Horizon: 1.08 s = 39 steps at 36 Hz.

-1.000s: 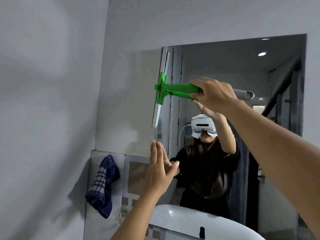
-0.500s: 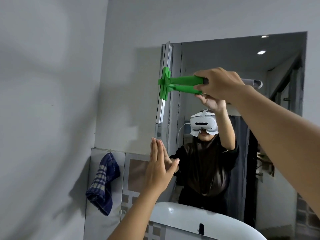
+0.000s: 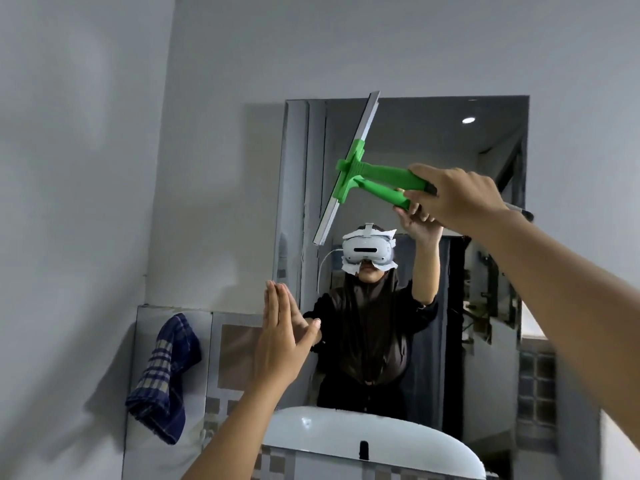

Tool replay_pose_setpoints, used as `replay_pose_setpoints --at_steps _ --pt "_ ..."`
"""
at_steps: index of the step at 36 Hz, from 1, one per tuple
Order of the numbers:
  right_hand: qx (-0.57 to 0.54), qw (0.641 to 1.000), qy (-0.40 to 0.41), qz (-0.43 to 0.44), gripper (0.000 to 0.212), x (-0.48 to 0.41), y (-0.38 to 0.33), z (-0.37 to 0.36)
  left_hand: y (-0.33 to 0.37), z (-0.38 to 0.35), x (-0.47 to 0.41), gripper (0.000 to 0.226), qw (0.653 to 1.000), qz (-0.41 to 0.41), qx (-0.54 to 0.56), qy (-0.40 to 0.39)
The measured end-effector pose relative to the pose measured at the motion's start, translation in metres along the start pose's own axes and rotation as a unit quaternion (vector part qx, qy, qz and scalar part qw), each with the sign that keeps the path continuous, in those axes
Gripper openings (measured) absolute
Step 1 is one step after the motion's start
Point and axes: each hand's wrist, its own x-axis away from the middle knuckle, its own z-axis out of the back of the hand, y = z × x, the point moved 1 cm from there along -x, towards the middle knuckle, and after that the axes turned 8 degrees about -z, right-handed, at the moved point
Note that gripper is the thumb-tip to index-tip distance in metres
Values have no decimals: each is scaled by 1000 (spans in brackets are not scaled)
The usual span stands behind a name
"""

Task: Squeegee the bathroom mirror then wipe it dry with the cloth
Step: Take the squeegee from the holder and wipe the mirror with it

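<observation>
Mid-squeegee, upper centre of frame: right hand (image 3: 453, 197) wrapped tight round the green handle of the squeegee (image 3: 349, 174), blade tilted, top end at the mirror's upper edge. Left hand (image 3: 280, 334) empty, fingers straight and pressed together, thumb apart, flat near the lower left of the mirror (image 3: 485, 161); cannot tell whether touching glass. Cloth (image 3: 164, 379) hanging unused on the wall at lower left, beside the sink (image 3: 346, 441).

Risks, as a judgement: tilted blade losing even contact and leaving streaks; top end catching the mirror's edge and skipping; left palm smudging cleared glass; drips missing the sink below
</observation>
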Motion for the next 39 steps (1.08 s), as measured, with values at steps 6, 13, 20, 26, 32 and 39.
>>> replay_pose_setpoints --at_steps 6,13,20,26,32,39 --pt "17 1000 5 -26 37 14 25 7 2 -1 -1 92 1000 5 11 2" --pt "1 995 12 -95 43 32 43 10 1 -2 -1 92 1000 6 4 -6" --pt "-13 988 8 -153 55 44 40 6 -1 0 -3 92 999 18 -18 -28" --pt "-39 982 14 -185 57 54 25 -1 11 12 0 93 999 6 15 -35" --pt "-76 966 34 -244 58 60 18 -15 11 13 -1 92 998 4 18 -54" --pt "-167 928 67 -327 56 74 8 -29 14 14 1 90 998 8 35 -51"
